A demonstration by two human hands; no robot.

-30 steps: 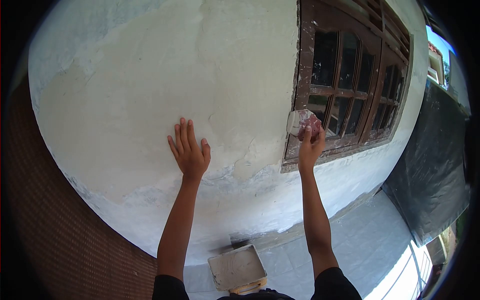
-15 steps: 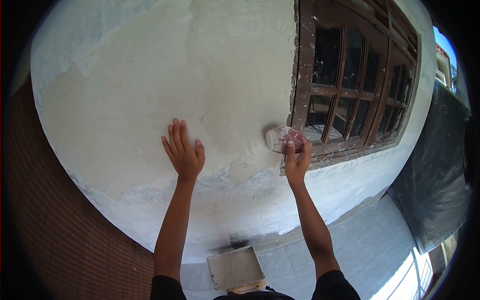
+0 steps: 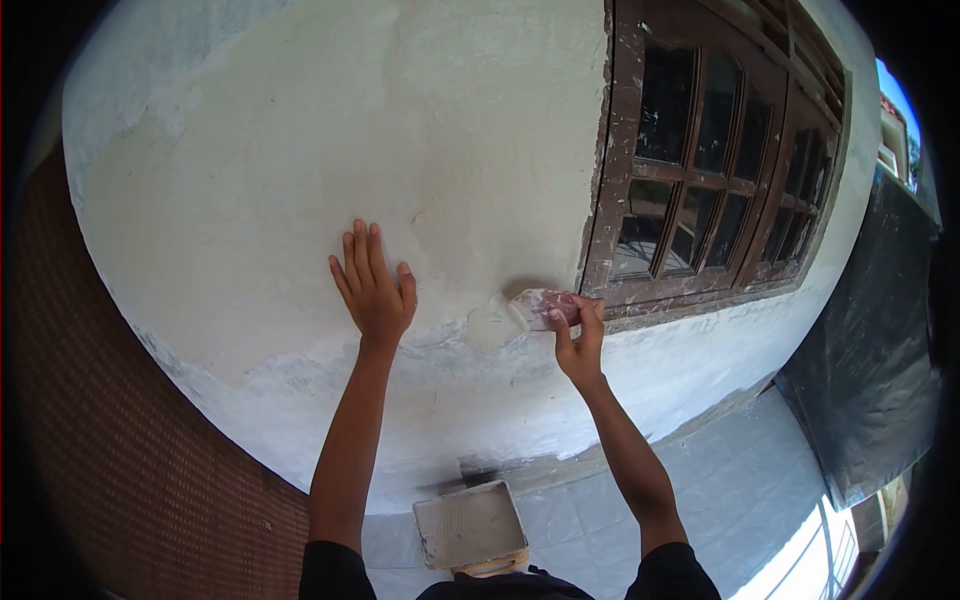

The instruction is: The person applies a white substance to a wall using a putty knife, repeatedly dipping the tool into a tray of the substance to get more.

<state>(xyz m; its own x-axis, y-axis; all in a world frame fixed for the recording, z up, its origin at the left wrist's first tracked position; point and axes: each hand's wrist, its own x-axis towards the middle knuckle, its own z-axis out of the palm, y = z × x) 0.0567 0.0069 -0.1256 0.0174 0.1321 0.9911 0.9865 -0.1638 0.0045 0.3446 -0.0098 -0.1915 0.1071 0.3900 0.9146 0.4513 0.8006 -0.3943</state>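
Note:
My left hand (image 3: 377, 290) lies flat against the plastered wall (image 3: 280, 180), its fingers spread and nothing in it. Between the thumb and fingers of my right hand (image 3: 583, 337) is a reddish putty scraper (image 3: 545, 307), smeared with white. Its pale edge points left and rests at the wall, just beside a wet-looking patch of putty (image 3: 490, 325). That patch sits near the lower left corner of the window frame. Below my hands is a shallow rectangular tray (image 3: 468, 530) of greyish-beige putty.
A brown wooden window (image 3: 690, 170) with paint-spotted panes borders the wall on the right. Dark sheeting (image 3: 865, 350) hangs at the far right. A woven brown screen (image 3: 150, 420) stands along the left. Grey sheeting (image 3: 620, 510) covers the floor.
My right hand has moved down and slightly left with the scraper, which is now tilted more toward the putty patch. My left hand stays flat on the wall. The view has shifted slightly.

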